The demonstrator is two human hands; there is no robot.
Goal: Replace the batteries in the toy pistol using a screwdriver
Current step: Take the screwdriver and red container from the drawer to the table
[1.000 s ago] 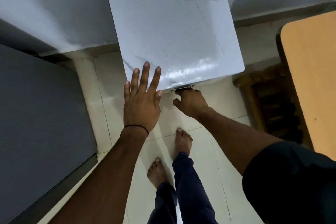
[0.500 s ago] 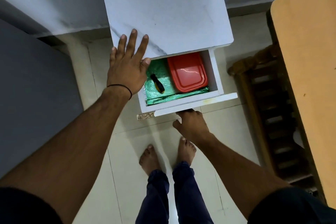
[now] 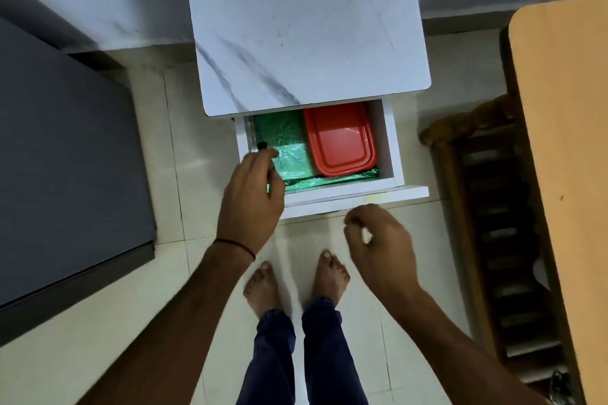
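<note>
Two hands: my left hand closes on the screwdriver at the drawer left wall, grip unclear; right hand loosely curled, empty; light, rigid tool—I'd take the handle.

I count one open drawer, one red box and one green liner in it, one black tool handle, my two hands and my two bare feet.
</note>
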